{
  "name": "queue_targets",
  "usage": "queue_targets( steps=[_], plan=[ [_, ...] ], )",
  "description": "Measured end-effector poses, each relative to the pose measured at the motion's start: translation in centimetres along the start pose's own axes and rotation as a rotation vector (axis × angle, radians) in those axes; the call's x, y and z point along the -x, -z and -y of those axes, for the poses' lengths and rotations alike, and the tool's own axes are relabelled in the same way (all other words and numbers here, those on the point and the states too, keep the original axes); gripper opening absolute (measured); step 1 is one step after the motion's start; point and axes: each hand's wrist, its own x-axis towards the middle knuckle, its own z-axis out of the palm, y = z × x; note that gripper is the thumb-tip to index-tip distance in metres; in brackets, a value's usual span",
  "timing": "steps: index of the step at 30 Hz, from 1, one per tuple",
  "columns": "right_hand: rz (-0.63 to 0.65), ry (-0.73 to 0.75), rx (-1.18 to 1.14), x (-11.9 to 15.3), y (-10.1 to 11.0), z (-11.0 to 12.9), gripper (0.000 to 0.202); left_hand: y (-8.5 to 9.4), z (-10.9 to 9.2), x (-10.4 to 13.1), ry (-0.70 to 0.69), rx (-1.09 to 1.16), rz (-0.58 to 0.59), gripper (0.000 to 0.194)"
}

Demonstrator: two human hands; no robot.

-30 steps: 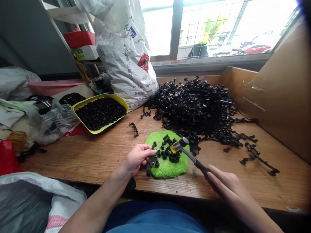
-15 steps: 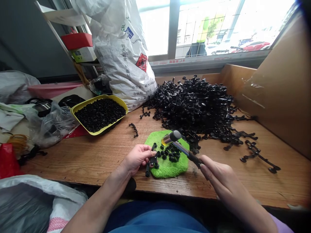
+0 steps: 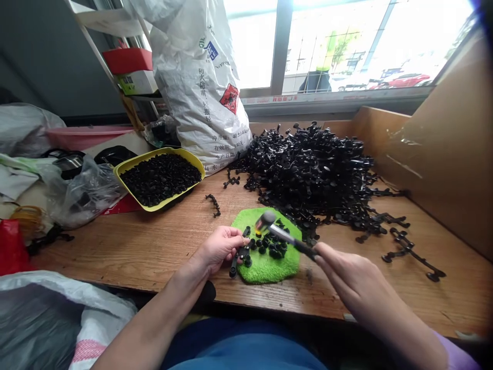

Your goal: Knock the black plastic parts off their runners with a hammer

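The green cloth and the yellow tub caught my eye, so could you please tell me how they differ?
The green cloth lies flat and looks fuzzy, while the yellow tub has a raised rim. The cloth carries a loose cluster of black pieces; the tub holds far more. The cloth has the hammer over it, whereas the tub sits by the white sack. Both bear small black pieces.

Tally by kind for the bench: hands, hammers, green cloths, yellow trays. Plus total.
Hands: 2 (left hand, right hand)
Hammer: 1
Green cloth: 1
Yellow tray: 1
Total: 5
Black parts left out: too many, overlapping.
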Motion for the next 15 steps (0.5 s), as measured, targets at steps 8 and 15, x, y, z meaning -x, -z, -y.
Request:
queue_targets(
  steps=[8,15],
  plan=[
    [-0.001,0.016,0.057,-0.15,-0.22,-0.30,0.023,0.09,0.00,-0.02,-0.006,-0.043,-0.009,0.029],
    [0.073,0.038,0.099,-0.20,-0.59,-0.16,0.021,-0.56,0.21,-0.11,-0.012,-0.069,-0.022,0.031]
  ],
)
